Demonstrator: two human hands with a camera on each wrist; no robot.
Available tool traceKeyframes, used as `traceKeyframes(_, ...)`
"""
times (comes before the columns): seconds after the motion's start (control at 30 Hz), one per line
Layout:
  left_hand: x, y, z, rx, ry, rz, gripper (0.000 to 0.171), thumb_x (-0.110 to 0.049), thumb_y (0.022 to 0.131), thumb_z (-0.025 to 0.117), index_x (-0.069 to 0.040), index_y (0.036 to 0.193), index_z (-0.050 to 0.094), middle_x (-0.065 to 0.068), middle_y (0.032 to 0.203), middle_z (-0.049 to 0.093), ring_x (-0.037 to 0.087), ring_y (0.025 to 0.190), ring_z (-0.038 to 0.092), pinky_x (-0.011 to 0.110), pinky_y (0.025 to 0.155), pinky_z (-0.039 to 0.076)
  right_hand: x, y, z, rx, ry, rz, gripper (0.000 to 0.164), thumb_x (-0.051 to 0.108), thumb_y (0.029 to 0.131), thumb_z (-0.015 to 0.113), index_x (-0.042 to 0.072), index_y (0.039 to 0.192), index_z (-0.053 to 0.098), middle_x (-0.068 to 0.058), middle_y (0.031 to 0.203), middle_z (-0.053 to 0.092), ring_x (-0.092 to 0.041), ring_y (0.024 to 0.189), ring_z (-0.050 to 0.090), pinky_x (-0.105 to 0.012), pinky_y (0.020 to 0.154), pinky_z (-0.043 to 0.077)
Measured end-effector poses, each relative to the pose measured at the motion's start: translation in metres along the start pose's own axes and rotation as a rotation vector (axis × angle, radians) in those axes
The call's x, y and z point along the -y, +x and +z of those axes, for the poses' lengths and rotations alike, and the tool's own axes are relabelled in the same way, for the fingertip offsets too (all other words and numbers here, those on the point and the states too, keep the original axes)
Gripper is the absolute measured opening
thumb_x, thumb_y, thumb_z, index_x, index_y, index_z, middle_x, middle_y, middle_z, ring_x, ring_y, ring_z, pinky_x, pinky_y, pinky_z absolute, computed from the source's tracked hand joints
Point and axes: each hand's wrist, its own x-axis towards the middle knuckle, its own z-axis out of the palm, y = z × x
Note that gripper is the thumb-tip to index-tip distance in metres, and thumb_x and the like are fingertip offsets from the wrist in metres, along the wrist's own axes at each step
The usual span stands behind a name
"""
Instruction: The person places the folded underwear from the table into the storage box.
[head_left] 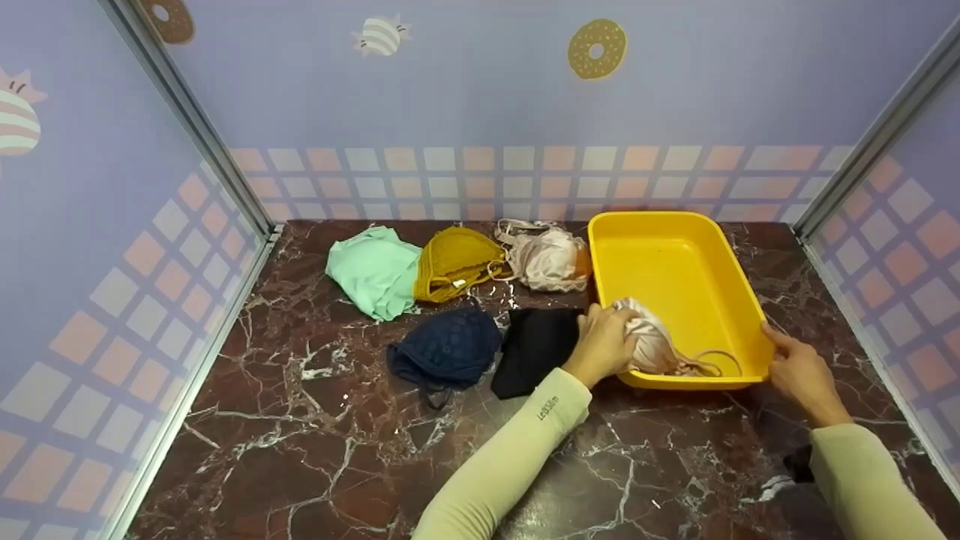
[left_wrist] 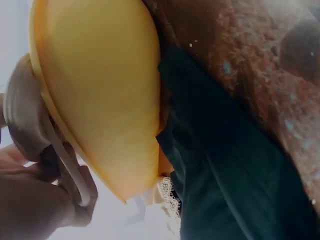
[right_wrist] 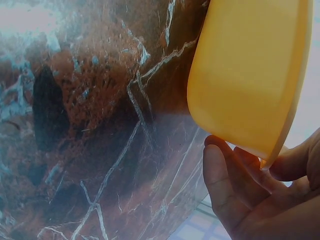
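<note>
Bra [head_left: 651, 341], pale pink and glossy, rounded, thin-strapped.

Head cam: up high, wide, facing forward and down over the worktop [head_left: 315, 457], tray [head_left: 675, 274] and back wall [head_left: 480, 90]. Left wrist cam: close, turned sideways, on the tray's outer side, left hand [head_left: 606, 339] at frame left. Right wrist cam: also close and sideways, on a tray corner and right hand [head_left: 804, 375]. All three share the tray; head and left wrist share the black cloth [head_left: 536, 349].
</note>
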Motion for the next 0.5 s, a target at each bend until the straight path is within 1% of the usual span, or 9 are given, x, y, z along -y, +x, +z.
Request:
traceKeyframes(0.1,0.001,-0.001,0.001,0.025,0.037,-0.035,0.032,-0.03,0.083,0.068,-0.029,0.115,0.067,-0.006,0.104,0.056,0.015,0.096,0.041,0.03,0.077,0.03,0.001,0.0,0.0,-0.002,-0.003,0.008,0.06,0.004,0.089,0.04,0.007,0.147,0.026,-0.041,0.133,0.034,-0.023,0.054,0.037,-0.032,0.046,0.035)
traceKeyframes(0.2,0.001,-0.001,0.001,0.029,0.051,-0.043,0.031,-0.036,0.084,0.067,-0.033,0.115,0.067,-0.004,0.103,0.049,0.015,0.098,0.037,0.03,0.077,0.029,0.001,0.0,0.0,-0.008,-0.001,0.007,0.06,0.003,0.088,0.04,0.007,0.147,0.026,-0.041,0.129,0.039,-0.023,0.054,0.037,-0.032,0.046,0.035)
traceKeyframes(0.3,0.001,-0.001,-0.002,0.026,0.037,-0.037,0.029,-0.04,0.084,0.067,-0.033,0.112,0.068,-0.003,0.108,0.049,0.015,0.102,0.037,0.031,0.077,0.029,0.0,-0.001,0.0,-0.012,0.004,0.004,0.061,0.003,0.088,0.04,0.007,0.147,0.027,-0.039,0.124,0.042,-0.023,0.054,0.037,-0.032,0.046,0.035)
traceKeyframes(0.37,0.002,-0.001,-0.006,0.026,0.025,-0.032,0.027,-0.041,0.084,0.067,-0.032,0.11,0.069,-0.003,0.112,0.05,0.016,0.104,0.038,0.032,0.078,0.03,0.001,-0.001,0.001,-0.012,0.004,-0.003,0.06,0.003,0.088,0.04,0.007,0.147,0.027,-0.04,0.126,0.04,-0.024,0.055,0.037,-0.033,0.047,0.035)
traceKeyframes(0.5,0.005,-0.001,-0.013,0.025,0.001,-0.017,0.029,-0.041,0.084,0.067,-0.031,0.111,0.07,-0.003,0.116,0.051,0.016,0.108,0.039,0.034,0.08,0.03,-0.002,-0.002,0.001,-0.014,0.008,-0.031,0.059,0.003,0.089,0.04,0.006,0.147,0.027,-0.042,0.129,0.037,-0.024,0.055,0.036,-0.032,0.046,0.034)
